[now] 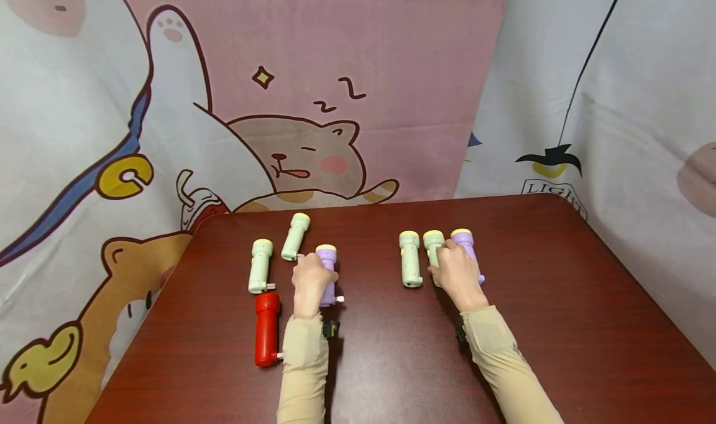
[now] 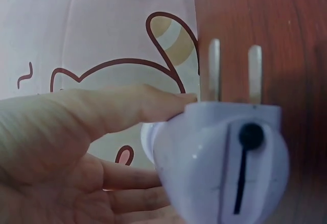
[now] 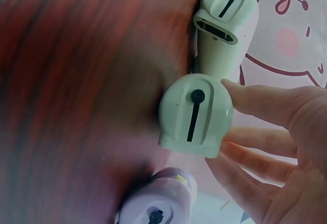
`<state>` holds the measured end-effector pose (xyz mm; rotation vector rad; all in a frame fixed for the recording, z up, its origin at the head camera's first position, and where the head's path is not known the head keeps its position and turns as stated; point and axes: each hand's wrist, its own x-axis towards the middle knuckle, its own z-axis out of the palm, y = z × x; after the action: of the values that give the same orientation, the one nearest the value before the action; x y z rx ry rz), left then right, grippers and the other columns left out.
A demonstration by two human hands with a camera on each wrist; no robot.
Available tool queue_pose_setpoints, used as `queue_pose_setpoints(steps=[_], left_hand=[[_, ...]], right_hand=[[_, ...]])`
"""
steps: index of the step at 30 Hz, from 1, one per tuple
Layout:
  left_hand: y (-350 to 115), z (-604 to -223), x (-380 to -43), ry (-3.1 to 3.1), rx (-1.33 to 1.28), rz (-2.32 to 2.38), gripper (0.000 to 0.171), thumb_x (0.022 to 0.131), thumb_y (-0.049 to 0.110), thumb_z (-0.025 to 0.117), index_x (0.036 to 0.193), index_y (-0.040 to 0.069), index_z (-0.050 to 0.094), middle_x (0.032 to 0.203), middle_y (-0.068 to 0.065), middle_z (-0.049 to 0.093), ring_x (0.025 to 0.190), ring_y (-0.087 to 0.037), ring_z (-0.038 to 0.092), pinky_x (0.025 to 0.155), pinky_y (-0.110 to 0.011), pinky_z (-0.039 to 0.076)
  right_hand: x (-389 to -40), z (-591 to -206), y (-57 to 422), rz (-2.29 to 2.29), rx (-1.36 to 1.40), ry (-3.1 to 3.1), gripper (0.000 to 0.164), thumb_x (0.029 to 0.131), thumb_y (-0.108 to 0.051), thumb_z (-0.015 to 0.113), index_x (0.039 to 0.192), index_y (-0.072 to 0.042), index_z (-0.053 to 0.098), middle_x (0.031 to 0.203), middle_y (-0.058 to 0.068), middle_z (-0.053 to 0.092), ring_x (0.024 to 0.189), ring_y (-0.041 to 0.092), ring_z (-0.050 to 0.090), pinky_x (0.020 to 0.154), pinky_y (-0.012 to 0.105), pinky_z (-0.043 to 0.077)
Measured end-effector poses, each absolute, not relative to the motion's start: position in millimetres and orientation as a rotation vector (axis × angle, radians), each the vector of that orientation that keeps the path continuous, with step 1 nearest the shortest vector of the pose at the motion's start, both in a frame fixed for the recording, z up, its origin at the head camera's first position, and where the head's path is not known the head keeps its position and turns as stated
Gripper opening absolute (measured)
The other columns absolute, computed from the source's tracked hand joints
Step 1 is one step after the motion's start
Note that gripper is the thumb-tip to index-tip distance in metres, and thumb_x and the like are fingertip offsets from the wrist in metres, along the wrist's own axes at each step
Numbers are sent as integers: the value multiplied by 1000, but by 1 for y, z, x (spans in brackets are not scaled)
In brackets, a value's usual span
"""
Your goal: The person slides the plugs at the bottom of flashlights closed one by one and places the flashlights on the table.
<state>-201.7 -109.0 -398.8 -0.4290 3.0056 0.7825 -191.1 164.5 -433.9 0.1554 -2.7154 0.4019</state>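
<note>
On the left, a purple flashlight (image 1: pixel 327 256) lies with my left hand (image 1: pixel 311 281) gripping its body, thumb on one side and fingers on the other. Its two metal prongs (image 2: pixel 214 71) stick out in the left wrist view. My right hand (image 1: pixel 458 273) holds a pale green flashlight (image 3: pixel 176 122) between thumb and fingers; no prongs show on it. Beside that one lies another green flashlight (image 1: pixel 410 261), its end slot facing the right wrist camera. On the other side is a second purple flashlight (image 1: pixel 463 237), partly hidden by the right hand.
Two more green flashlights (image 1: pixel 260 263) lie at the left of the dark red-brown table (image 1: pixel 391 368), one farther back. Nearer me is a red flashlight (image 1: pixel 267 327) with a prong at its end. A printed cloth (image 1: pixel 425 101) hangs behind the table's far edge.
</note>
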Motion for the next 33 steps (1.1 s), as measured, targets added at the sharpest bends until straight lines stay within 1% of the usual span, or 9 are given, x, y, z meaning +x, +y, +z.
queue_pose_setpoints(steps=[2,4,9,12,18,20,24,27,33], left_hand=[[-107,-400,-203,3009,-425,801,34,65,18,78,87,-5,65,90,-24,62,83,-42,63,65,-49,52],[-105,-398,-204,2985,-426,818,35,67,18,78,90,-5,65,92,-24,63,86,-43,64,68,-50,52],[-101,-399,-205,2996,-420,826,38,67,21,79,92,-5,65,88,-22,66,84,-42,65,68,-48,52],[-98,-399,-205,3014,-404,865,38,67,21,80,90,-5,66,87,-22,67,81,-40,65,67,-47,53],[-94,-400,-206,3053,-350,946,35,65,21,82,83,-5,66,81,-21,67,76,-39,66,65,-46,53],[-92,-401,-206,3064,-333,973,35,64,21,82,82,-5,67,79,-21,67,74,-39,66,65,-45,53],[-88,-403,-208,3083,-305,1035,33,64,20,83,80,-5,66,75,-20,68,70,-38,66,63,-44,53],[-84,-405,-210,3100,-282,1080,32,65,20,82,78,-4,66,73,-19,67,67,-37,66,61,-44,53],[-76,-406,-210,3104,-237,1185,31,66,21,82,76,-4,66,71,-19,66,67,-37,65,62,-45,53]], right_hand=[[-191,-433,164,406,159,-2709,29,66,-15,84,82,3,68,87,16,60,74,38,63,62,50,52],[-190,-432,163,412,161,-2701,28,66,-15,84,82,3,68,87,16,61,73,38,63,61,50,52],[-191,-428,161,432,150,-2694,25,69,-15,82,83,1,69,92,16,63,75,39,64,61,51,52],[-191,-428,159,453,145,-2679,24,71,-14,81,87,0,70,94,16,64,76,38,64,61,50,52],[-190,-423,153,522,191,-2591,28,72,-12,80,96,0,71,93,15,65,77,36,65,61,48,52],[-189,-421,150,537,230,-2570,30,71,-11,81,96,0,71,93,15,66,78,35,66,62,47,52],[-189,-419,145,537,313,-2567,34,70,-12,82,100,0,70,95,14,66,82,34,66,65,46,53],[-188,-420,140,524,362,-2580,38,71,-14,82,103,-1,68,96,13,66,83,33,66,65,46,53],[-185,-423,132,499,466,-2571,40,71,-16,82,106,-4,68,99,10,66,85,30,66,63,45,53]])
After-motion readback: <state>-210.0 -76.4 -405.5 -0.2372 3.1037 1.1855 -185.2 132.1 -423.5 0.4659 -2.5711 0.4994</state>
